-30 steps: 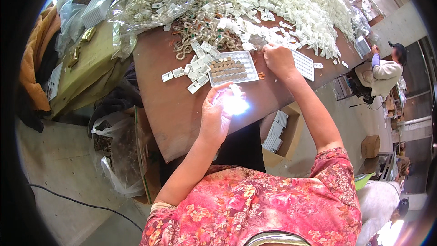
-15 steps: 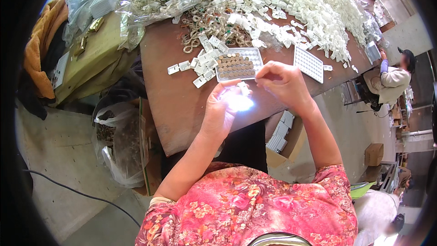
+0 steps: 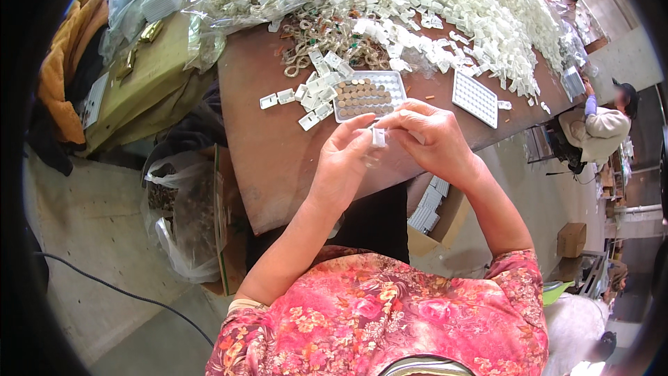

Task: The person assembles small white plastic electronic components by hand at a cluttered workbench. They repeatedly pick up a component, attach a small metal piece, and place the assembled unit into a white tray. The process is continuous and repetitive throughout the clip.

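My left hand [image 3: 342, 163] pinches a small white plastic light [image 3: 378, 137] between thumb and fingers, above the near edge of the table. My right hand [image 3: 433, 136] is closed, its fingertips pressed together at the top of the light; whatever lies between them is hidden. Just beyond my hands sits a white tray [image 3: 398, 84] holding rows of round metal discs [image 3: 363, 97] that resemble button cells. Left of that tray lies a loose cluster of small white plastic cases [image 3: 319, 90]. A second white tray [image 3: 475, 99], with rows of round pockets, lies tilted to the right.
A large heap of white plastic pieces [image 3: 480, 24] covers the far side of the brown table [image 3: 259, 146]. Tangled cords [image 3: 306, 38] lie before it. Below are a clear bag [image 3: 184, 216] on the left and a cardboard box [image 3: 442, 226] of white parts. Another person [image 3: 605, 115] sits at right.
The bright glow at the light in my left hand has gone out. My right hand has come in from the right, and its fingertips now meet the light.
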